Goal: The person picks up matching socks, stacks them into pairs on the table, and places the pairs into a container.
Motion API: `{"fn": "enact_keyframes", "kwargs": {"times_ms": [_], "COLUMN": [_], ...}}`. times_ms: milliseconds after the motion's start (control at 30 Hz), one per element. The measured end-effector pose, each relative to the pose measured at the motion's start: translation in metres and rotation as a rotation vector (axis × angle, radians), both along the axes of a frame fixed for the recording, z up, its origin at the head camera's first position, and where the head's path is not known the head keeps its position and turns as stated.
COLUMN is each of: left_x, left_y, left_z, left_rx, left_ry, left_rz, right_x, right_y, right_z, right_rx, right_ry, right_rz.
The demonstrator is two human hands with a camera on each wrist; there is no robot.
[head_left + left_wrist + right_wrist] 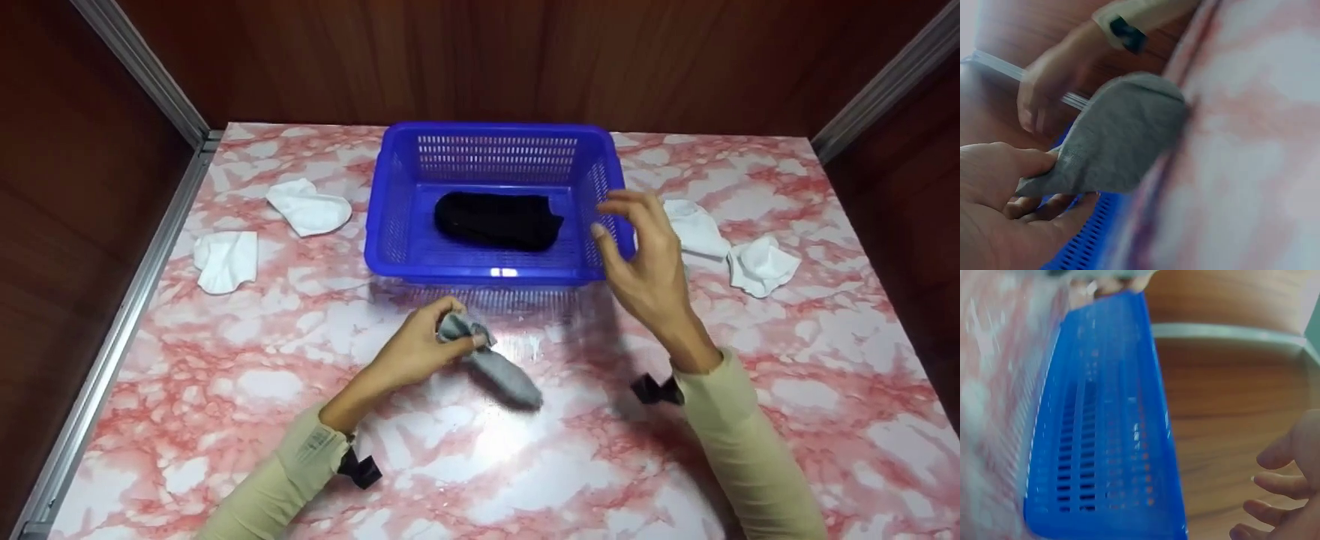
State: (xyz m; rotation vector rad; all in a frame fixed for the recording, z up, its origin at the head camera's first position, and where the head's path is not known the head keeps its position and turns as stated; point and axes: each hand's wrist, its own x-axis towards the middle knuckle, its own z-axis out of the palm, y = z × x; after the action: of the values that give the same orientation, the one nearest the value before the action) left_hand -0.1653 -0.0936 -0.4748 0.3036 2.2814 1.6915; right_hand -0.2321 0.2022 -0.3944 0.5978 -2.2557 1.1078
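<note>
My left hand [416, 345] pinches a grey sock [506, 379] by its bunched cuff, in front of the basket. Its toe end hangs toward the lower right, over the table. In the left wrist view the same sock [1120, 135] spreads out flat beyond the thumb. My right hand [649, 266] hovers over the right rim of a blue plastic basket [480, 271], fingers spread and loosely bent, holding nothing. Inside the basket lies a black sock [495, 221], folded flat.
Two white socks, one farther back [311, 210] and one nearer [226, 261], lie left of the basket. To its right are two more white socks, one [697, 229] partly behind my right hand and one crumpled [761, 266]. Brown panels [480, 60] enclose the marbled table [262, 435].
</note>
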Motion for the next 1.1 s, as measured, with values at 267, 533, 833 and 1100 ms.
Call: {"fn": "enact_keyframes", "kwargs": {"times_ms": [267,533,833,1100], "left_x": [0.004,-0.001,-0.003,0.001], "left_y": [-0.013,-0.018,-0.02,-0.02], "left_z": [-0.008,0.004,0.004,0.003], "left_rx": [-0.247,-0.485,-0.616,-0.631], "left_ry": [0.122,0.282,0.291,0.176], "left_rz": [-0.057,-0.087,-0.092,-0.151], "right_x": [0.04,0.076,0.087,0.078], "right_y": [-0.011,-0.019,-0.027,-0.013], "right_z": [-0.012,-0.041,-0.069,-0.067], "right_rx": [0.017,0.399,0.771,0.825], "right_ry": [0.083,-0.105,-0.163,-0.23], "right_rz": [0.263,0.524,0.672,0.633]}}
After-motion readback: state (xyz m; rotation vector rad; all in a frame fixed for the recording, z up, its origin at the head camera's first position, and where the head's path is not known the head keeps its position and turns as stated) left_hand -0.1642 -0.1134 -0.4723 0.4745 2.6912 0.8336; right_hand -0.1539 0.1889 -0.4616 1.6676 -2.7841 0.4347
